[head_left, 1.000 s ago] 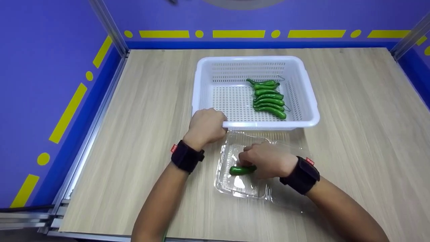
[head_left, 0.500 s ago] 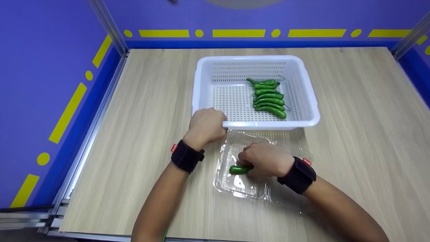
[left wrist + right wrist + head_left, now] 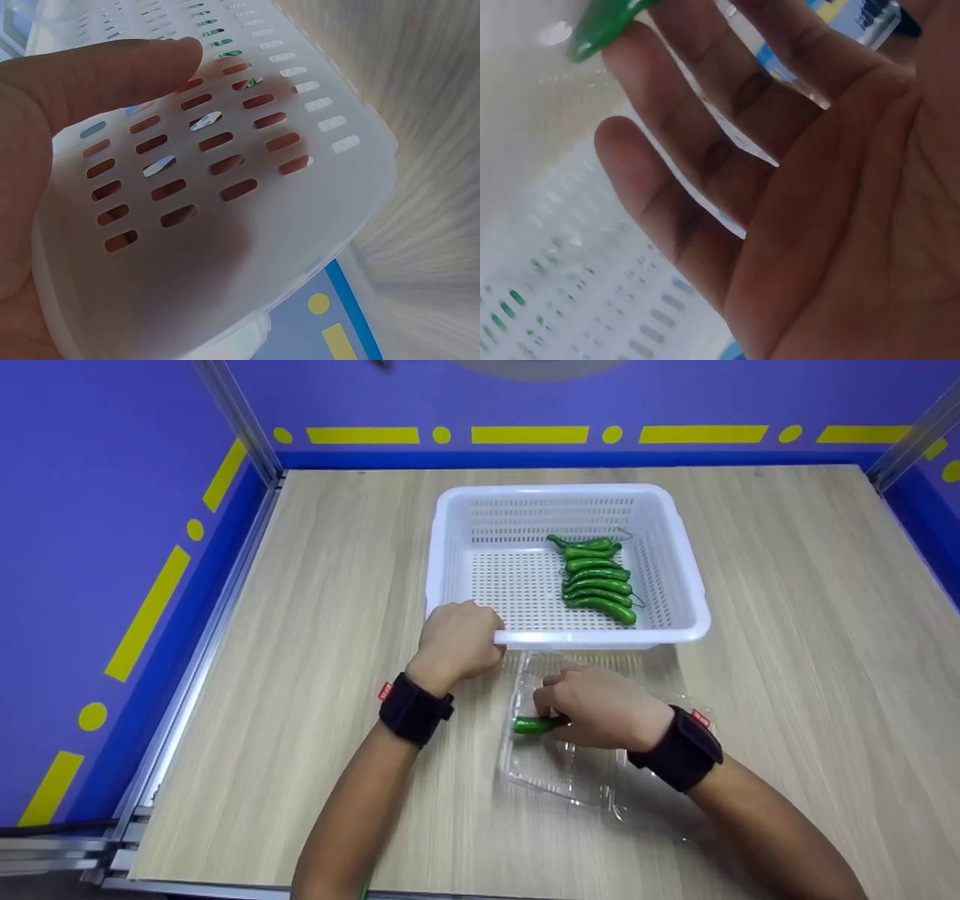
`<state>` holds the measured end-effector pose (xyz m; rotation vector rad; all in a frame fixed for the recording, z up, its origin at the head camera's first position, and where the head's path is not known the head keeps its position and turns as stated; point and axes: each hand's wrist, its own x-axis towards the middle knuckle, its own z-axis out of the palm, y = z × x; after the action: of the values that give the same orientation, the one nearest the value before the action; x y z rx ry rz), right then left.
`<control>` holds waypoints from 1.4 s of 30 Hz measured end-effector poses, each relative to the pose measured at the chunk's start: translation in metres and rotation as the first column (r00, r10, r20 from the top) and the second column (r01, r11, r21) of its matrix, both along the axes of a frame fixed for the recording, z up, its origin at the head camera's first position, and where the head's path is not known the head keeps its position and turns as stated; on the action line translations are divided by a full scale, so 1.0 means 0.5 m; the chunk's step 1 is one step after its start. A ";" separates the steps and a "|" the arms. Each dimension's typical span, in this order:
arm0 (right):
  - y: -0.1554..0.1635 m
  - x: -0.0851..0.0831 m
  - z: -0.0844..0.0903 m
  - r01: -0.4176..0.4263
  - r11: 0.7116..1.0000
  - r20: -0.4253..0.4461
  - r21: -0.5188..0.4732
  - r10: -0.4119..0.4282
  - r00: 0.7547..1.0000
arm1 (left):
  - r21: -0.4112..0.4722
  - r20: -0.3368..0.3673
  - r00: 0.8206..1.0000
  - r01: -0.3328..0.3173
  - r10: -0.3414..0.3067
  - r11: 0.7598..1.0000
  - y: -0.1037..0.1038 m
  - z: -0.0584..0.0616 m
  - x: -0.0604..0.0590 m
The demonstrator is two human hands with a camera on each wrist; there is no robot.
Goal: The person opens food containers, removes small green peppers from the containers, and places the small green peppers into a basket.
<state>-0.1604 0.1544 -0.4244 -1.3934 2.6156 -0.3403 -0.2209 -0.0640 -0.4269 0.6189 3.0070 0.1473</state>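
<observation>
We see two bare hands over a wood-grain table (image 3: 787, 607), black wrist straps on both.

L hand (image 3: 459, 641): fingers curled over the near-left rim of the white perforated basket (image 3: 465, 547), gripping it. L wrist view confirms: thumb lies along the outside wall, other fingers show through the slots from inside. Basket sits flat on the table, centre-back.

R hand (image 3: 596, 705): pinching a single green pepper (image 3: 534, 725) at its right end, fingertips closed on it. Pepper lies roughly horizontal, tip pointing left, held over the left part of the clear plastic clamshell tray (image 3: 551, 769). We can't tell whether the pepper touches the tray or is just above it. In the R wrist view the pepper (image 3: 604, 26) shows at the top-left corner by the fingertips; the remaining fingers (image 3: 667, 187) are spread and fairly straight, so only the top ones do the pinching.

Tray is just in front of the basket's near wall, its far edge under or touching the basket rim, exact contact unclear. Tray lies tilted w.r.t. the table edge.

Inside the basket: a row of green peppers (image 3: 596, 579) stacked side by side, right of centre, each approx. horizontal. Left half of the basket floor is bare mesh.

Surround: purple walls w/ yellow dash-dot stripes (image 3: 529, 435), alu frame posts at the corners.
</observation>
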 end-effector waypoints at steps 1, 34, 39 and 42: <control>0.001 0.000 0.004 0.000 1.000 -0.009 -0.007 0.000 1.000 | 0.002 -0.001 1.000 0.001 -0.001 1.000 0.000 0.000 0.000; 0.065 -0.009 0.091 0.063 0.987 -0.145 -0.149 -0.085 0.986 | 0.012 -0.002 1.000 -0.004 0.004 1.000 0.001 0.000 0.002; 0.069 -0.013 0.093 0.074 0.984 -0.160 -0.164 -0.101 0.982 | 0.020 -0.006 1.000 -0.002 0.002 1.000 0.002 0.001 0.002; 0.070 -0.016 0.094 0.084 0.981 -0.168 -0.176 -0.114 0.979 | 0.024 0.004 1.000 -0.006 0.006 1.000 0.002 0.001 0.002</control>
<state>-0.1686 0.1895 -0.3774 -1.4049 2.8685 -0.4813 -0.2199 -0.0632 -0.4263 0.6112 3.0074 0.1857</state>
